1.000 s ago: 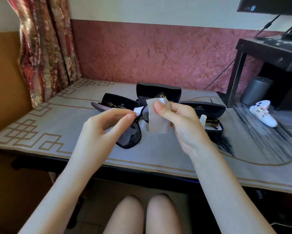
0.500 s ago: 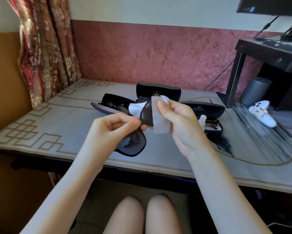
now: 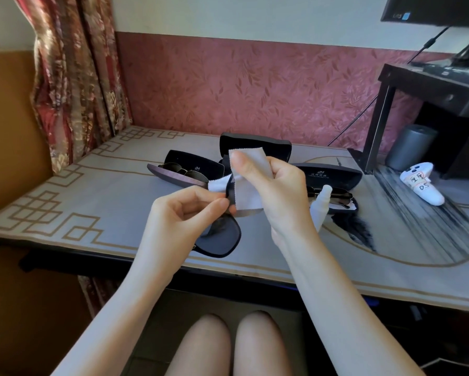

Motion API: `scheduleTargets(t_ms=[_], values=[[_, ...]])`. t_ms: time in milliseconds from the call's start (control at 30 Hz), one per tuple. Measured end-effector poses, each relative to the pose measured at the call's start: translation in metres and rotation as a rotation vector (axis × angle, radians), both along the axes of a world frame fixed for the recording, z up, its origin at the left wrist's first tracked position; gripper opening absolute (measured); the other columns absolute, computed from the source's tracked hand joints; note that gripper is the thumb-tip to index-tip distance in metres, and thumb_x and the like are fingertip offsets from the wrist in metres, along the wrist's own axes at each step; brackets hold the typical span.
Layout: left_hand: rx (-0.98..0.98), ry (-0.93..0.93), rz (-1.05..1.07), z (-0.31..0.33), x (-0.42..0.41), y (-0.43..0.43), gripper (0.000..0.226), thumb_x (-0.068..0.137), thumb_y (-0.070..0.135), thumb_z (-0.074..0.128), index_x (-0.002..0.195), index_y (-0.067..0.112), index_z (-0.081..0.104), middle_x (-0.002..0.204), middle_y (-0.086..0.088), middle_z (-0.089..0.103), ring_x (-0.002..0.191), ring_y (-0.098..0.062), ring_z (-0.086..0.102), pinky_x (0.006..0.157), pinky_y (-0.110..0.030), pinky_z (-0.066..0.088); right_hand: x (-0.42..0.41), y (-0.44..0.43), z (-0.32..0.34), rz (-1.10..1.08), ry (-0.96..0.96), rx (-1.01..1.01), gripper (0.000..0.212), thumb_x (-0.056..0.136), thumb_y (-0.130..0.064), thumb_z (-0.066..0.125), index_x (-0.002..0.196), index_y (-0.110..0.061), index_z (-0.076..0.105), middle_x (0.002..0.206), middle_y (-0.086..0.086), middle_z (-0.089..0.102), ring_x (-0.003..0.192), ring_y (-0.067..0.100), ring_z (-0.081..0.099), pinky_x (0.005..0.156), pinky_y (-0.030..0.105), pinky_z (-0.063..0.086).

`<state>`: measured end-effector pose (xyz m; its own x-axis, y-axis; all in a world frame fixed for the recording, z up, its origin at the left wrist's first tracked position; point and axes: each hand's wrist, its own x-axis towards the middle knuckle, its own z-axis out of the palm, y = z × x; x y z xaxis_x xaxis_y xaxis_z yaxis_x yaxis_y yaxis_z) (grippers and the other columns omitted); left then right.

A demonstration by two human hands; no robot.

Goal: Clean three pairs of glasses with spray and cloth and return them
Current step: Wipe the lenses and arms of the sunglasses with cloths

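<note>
My left hand (image 3: 181, 213) pinches the bridge of black sunglasses (image 3: 219, 240), held above the table's front; one dark lens hangs below my fingers. My right hand (image 3: 271, 191) presses a white cloth (image 3: 248, 180) folded around the other lens, which is mostly hidden. Behind, three open black cases lie on the table: the left case (image 3: 184, 169) holds metal-framed glasses, the middle case (image 3: 255, 145) stands behind the cloth, the right case (image 3: 333, 175) holds another pair. A white spray bottle (image 3: 321, 204) lies by the right case, partly behind my right wrist.
The table (image 3: 92, 202) carries a grey mat with a gold fret border. A white controller (image 3: 423, 183) lies at the right. A dark stand (image 3: 390, 104) with a monitor and a grey cylinder (image 3: 409, 147) stand at the far right. A curtain (image 3: 73, 77) hangs at the left.
The sunglasses have turned more upright, the free lens dropping lower below my left hand. My right hand has shifted the cloth along the upper lens.
</note>
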<state>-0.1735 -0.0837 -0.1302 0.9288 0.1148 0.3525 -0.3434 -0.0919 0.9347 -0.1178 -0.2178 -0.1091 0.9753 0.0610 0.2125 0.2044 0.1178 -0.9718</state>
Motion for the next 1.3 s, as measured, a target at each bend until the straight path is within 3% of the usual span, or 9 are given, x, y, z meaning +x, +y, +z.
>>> scheduleTargets(t_ms=[133, 200, 233, 267, 300, 400, 600, 833, 1300], values=[[-0.084, 0.033, 0.007, -0.002, 0.001, -0.001, 0.015, 0.083, 0.012, 0.065, 0.087, 0.000, 0.072, 0.081, -0.007, 0.077, 0.083, -0.017, 0.073, 0.081, -0.024, 0.057, 0.001, 0.002, 0.001, -0.035, -0.050, -0.011, 0.082, 0.076, -0.057, 0.067, 0.085, 0.023, 0.050, 0.084, 0.046, 0.053, 0.070, 0.025, 0.049, 0.068, 0.041, 0.047], [-0.106, 0.035, 0.034, -0.003, 0.001, -0.002, 0.010, 0.084, 0.008, 0.065, 0.087, 0.002, 0.073, 0.079, -0.005, 0.077, 0.080, -0.013, 0.073, 0.077, -0.018, 0.055, 0.001, -0.004, -0.001, -0.032, -0.060, -0.020, 0.076, 0.089, -0.051, 0.060, 0.087, 0.025, 0.050, 0.080, 0.028, 0.064, 0.074, 0.012, 0.046, 0.069, 0.009, 0.039], [-0.120, 0.032, 0.048, -0.003, 0.001, -0.003, 0.009, 0.085, 0.006, 0.065, 0.087, 0.003, 0.073, 0.077, -0.002, 0.077, 0.078, -0.010, 0.073, 0.074, -0.015, 0.053, 0.001, -0.007, -0.004, -0.027, -0.052, -0.032, 0.068, 0.095, -0.042, 0.055, 0.093, 0.026, 0.052, 0.093, 0.021, 0.070, 0.095, 0.015, 0.068, 0.065, -0.002, 0.033], [-0.134, 0.028, 0.063, -0.003, 0.000, -0.004, 0.008, 0.085, 0.005, 0.065, 0.086, 0.005, 0.073, 0.076, 0.001, 0.076, 0.077, -0.007, 0.072, 0.072, -0.013, 0.052, 0.001, -0.011, -0.006, -0.012, -0.044, -0.040, 0.060, 0.099, -0.035, 0.050, 0.100, 0.025, 0.052, 0.108, 0.021, 0.070, 0.116, 0.011, 0.040, 0.064, -0.007, 0.031], [-0.145, 0.024, 0.078, -0.004, 0.000, -0.005, 0.008, 0.085, 0.005, 0.066, 0.085, 0.007, 0.073, 0.074, 0.003, 0.076, 0.076, -0.004, 0.071, 0.071, -0.011, 0.051, 0.001, -0.014, -0.007, 0.029, -0.030, -0.026, 0.053, 0.101, -0.031, 0.046, 0.102, 0.022, 0.057, 0.115, 0.024, 0.066, 0.116, 0.013, 0.052, 0.071, -0.008, 0.031], [-0.160, 0.012, 0.114, -0.004, -0.001, -0.006, 0.008, 0.084, 0.006, 0.067, 0.085, 0.009, 0.074, 0.073, 0.005, 0.076, 0.076, -0.002, 0.071, 0.071, -0.012, 0.052, -0.002, -0.018, -0.010, 0.127, 0.031, 0.032, 0.038, 0.102, -0.027, 0.044, 0.099, 0.000, 0.071, 0.112, 0.008, 0.072, 0.117, 0.013, 0.061, 0.106, 0.021, 0.034], [-0.170, 0.028, 0.145, -0.005, -0.004, -0.008, 0.012, 0.082, 0.014, 0.067, 0.090, 0.009, 0.075, 0.078, 0.000, 0.077, 0.083, -0.010, 0.073, 0.082, -0.022, 0.056, -0.006, -0.021, -0.016, 0.117, 0.047, 0.058, 0.036, 0.096, -0.028, 0.055, 0.106, 0.004, 0.069, 0.119, 0.018, 0.067, 0.114, 0.013, 0.060, 0.096, 0.009, 0.038], [-0.190, 0.011, 0.154, -0.006, -0.004, -0.011, 0.013, 0.083, 0.012, 0.067, 0.092, 0.006, 0.074, 0.081, -0.002, 0.077, 0.083, -0.012, 0.073, 0.078, -0.018, 0.055, -0.011, -0.015, -0.029, 0.136, 0.087, 0.064, 0.032, 0.080, -0.026, 0.073, 0.103, -0.004, 0.070, 0.107, 0.019, 0.070, 0.105, 0.033, 0.065, 0.098, 0.044, 0.049], [-0.137, -0.038, 0.151, -0.008, -0.005, -0.010, 0.009, 0.084, 0.008, 0.066, 0.087, 0.010, 0.073, 0.082, 0.004, 0.076, 0.080, -0.006, 0.072, 0.072, -0.012, 0.052, -0.009, -0.012, -0.020, 0.164, 0.076, 0.024, 0.026, 0.072, -0.014, 0.080, 0.093, -0.001, 0.071, 0.088, 0.010, 0.075, 0.084, 0.019, 0.070, 0.076, 0.023, 0.053]])
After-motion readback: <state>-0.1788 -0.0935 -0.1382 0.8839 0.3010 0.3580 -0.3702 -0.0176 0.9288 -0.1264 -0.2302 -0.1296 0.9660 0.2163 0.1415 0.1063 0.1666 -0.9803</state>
